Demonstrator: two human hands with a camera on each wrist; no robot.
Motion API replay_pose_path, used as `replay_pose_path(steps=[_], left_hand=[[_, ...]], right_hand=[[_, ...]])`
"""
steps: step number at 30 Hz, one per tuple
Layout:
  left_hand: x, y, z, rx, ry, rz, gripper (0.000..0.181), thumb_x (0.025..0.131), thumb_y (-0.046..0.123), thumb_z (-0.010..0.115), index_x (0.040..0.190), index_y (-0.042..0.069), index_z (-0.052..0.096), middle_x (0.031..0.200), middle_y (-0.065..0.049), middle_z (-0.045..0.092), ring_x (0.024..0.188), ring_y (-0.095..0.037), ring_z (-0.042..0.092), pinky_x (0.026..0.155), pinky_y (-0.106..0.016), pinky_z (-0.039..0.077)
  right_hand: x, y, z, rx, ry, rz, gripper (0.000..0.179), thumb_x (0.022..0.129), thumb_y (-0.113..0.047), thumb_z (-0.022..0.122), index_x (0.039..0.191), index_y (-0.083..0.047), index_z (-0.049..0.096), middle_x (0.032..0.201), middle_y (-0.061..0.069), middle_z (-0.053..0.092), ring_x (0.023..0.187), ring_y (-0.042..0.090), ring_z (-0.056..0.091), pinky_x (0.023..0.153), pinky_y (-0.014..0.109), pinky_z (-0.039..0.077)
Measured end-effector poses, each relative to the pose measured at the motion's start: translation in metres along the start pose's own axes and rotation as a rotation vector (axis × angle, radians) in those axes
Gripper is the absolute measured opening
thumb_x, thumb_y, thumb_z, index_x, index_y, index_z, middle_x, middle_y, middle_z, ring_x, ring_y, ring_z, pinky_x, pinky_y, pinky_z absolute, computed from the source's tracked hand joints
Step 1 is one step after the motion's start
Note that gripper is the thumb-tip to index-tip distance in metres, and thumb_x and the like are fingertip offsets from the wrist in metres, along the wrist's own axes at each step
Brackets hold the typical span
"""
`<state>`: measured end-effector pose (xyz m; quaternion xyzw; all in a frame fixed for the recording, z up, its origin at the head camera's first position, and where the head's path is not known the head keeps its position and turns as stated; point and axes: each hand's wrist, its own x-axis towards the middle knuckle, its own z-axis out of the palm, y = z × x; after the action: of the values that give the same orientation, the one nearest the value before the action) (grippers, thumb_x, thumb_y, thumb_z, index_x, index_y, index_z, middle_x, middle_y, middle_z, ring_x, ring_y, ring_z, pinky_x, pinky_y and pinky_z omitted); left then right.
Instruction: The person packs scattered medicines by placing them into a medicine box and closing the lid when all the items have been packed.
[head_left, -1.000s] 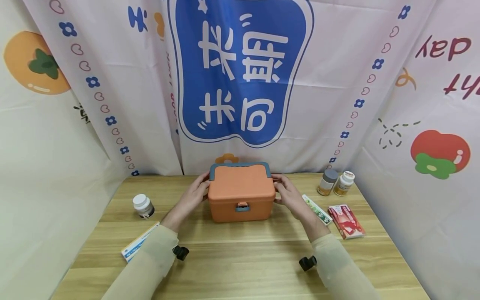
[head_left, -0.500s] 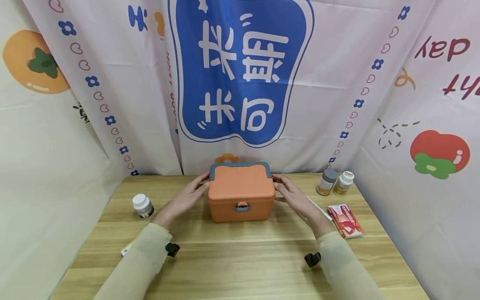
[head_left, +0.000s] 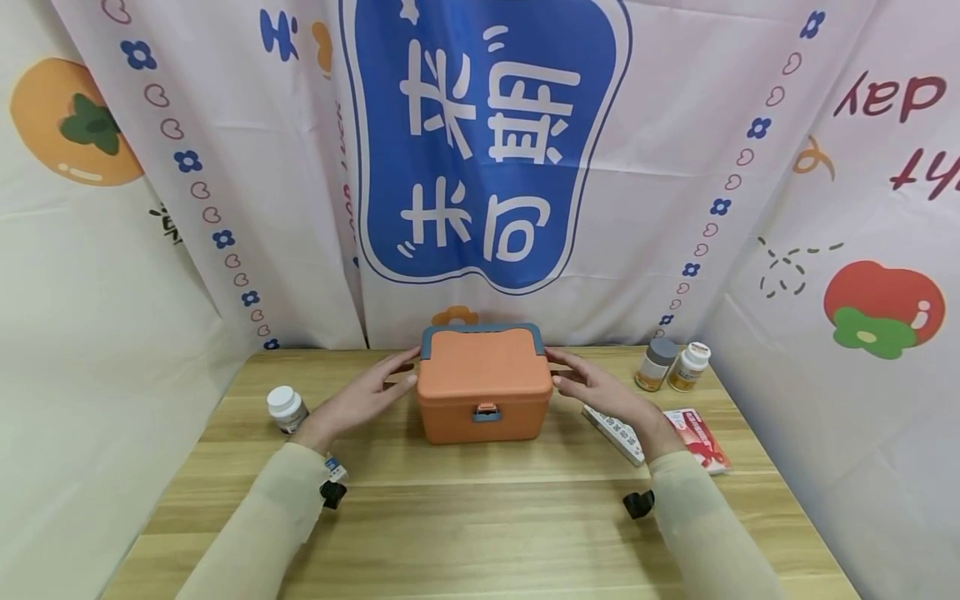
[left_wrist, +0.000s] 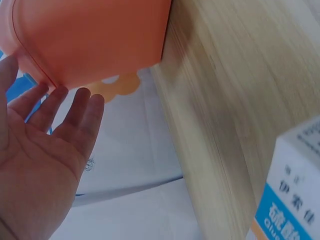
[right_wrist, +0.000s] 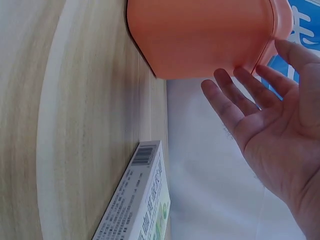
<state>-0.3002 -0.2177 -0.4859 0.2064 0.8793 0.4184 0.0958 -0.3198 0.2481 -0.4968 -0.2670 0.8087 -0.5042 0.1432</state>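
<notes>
An orange lidded storage box [head_left: 483,383] stands at the back middle of the table, its lid down. Its blue-grey handle [head_left: 534,340] lies flat round the lid, and a blue-grey latch [head_left: 486,413] sits on the front. My left hand [head_left: 356,404] is at the box's left side, fingers extended and fingertips right at the lid's edge. On the opposite side my right hand [head_left: 603,396] mirrors it, with relaxed fingers at the lid edge. In both wrist views the left palm [left_wrist: 40,155] and right palm [right_wrist: 282,135] hold nothing.
A white pill bottle [head_left: 286,408] stands left, beside a blue-white carton [left_wrist: 285,200] partly behind my left arm. Right of the box lie a white-green carton [head_left: 617,435] and a red carton [head_left: 697,437]. Two bottles, grey-capped [head_left: 656,364] and white-capped [head_left: 689,367], stand back right.
Both hands have loosened from the box's sides, their fingers straighter. The wrists and forearms have swung outward, now covering parts of the cartons and left bottle. The box has stayed in place.
</notes>
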Motion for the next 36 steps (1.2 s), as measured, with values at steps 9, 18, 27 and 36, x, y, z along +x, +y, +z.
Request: replay_pose_path(steps=[9,18,27,36], left_hand=[[-0.0014,-0.0003,-0.0019,-0.009,-0.032,-0.023,0.074,0.125,0.045,0.057,0.189,0.022,0.029,0.192,-0.024,0.033,0.171,-0.058,0.044,0.135,-0.073,0.046],[0.0004,-0.0016,-0.0001,0.054,0.001,0.051,0.073,0.124,0.038,0.059,0.188,0.016,0.029,0.192,-0.027,0.032,0.172,-0.055,0.044,0.132,-0.069,0.051],[0.0013,-0.0026,0.0006,0.056,0.006,0.090,0.072,0.124,0.026,0.060,0.187,0.009,0.029,0.193,-0.029,0.027,0.173,-0.057,0.038,0.131,-0.069,0.050],[0.0025,0.0001,-0.0030,0.068,-0.002,0.062,0.072,0.124,0.030,0.061,0.186,0.009,0.030,0.195,-0.025,0.022,0.178,-0.057,0.027,0.135,-0.074,0.043]], right_hand=[[-0.0008,0.0009,-0.0025,-0.003,-0.010,-0.008,0.067,0.124,-0.016,0.057,0.185,-0.003,0.031,0.192,0.027,0.030,0.169,0.057,0.047,0.135,0.065,0.049],[0.0042,0.0079,0.0012,-0.025,0.014,-0.053,0.069,0.122,-0.009,0.061,0.183,0.001,0.031,0.190,0.031,0.032,0.166,0.061,0.049,0.131,0.059,0.053],[0.0017,0.0038,0.0011,-0.132,0.060,-0.038,0.071,0.121,-0.020,0.066,0.184,-0.008,0.036,0.189,0.027,0.038,0.167,0.056,0.051,0.133,0.069,0.049],[0.0003,0.0000,-0.0007,-0.271,0.088,-0.033,0.070,0.121,-0.030,0.067,0.183,-0.013,0.040,0.189,0.024,0.040,0.176,0.053,0.037,0.141,0.076,0.033]])
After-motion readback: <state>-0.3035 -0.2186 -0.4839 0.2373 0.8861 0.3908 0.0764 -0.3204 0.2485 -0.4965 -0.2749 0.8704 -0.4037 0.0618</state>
